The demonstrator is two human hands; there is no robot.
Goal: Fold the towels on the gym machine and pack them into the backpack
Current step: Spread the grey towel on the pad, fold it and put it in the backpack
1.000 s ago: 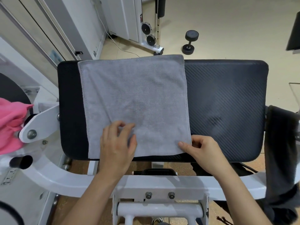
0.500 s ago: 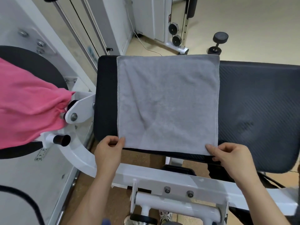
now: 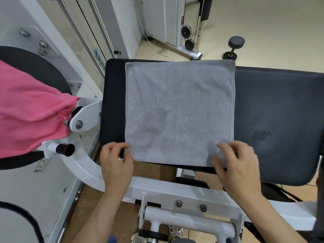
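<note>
**Far left, 9 o'clock.** A pink towel [image 3: 31, 109] is draped over a round black pad of the gym machine [image 3: 84, 118]. It is bunched and unfolded. I judge it is parked there to wait its turn, off the working surface.

**Centre.** The grey towel [image 3: 178, 113] lies spread flat as a near-square on the black padded bench [image 3: 273, 120]. Its far edge is flush with the bench's 12 o'clock edge, and its near edge runs just inside the 6 o'clock edge. Laying it square on the pad gives a firm, flat base for a clean fold.

**My left hand [image 3: 116, 163].** It is at the towel's 7 o'clock corner. The fingers are curled and the thumb is closed against them, pinching that corner so it can be lifted.

**My right hand [image 3: 236, 165].** It is at the towel's 5 o'clock corner. The bent fingers lie over the cloth, but they are blurred. I cannot tell whether they pinch the corner or merely rest on it.

**Judgement.** With a hand on each near corner, the first fold is about to start, probably by carrying the near edge toward 12 o'clock. No fold is made yet. The main risk is one corner slipping and skewing the edge.

**Beyond, 1 o'clock.** A dumbbell [image 3: 233, 48] stands on the floor, well apart from the bench.

**Backpack.** It is not in view.
</note>
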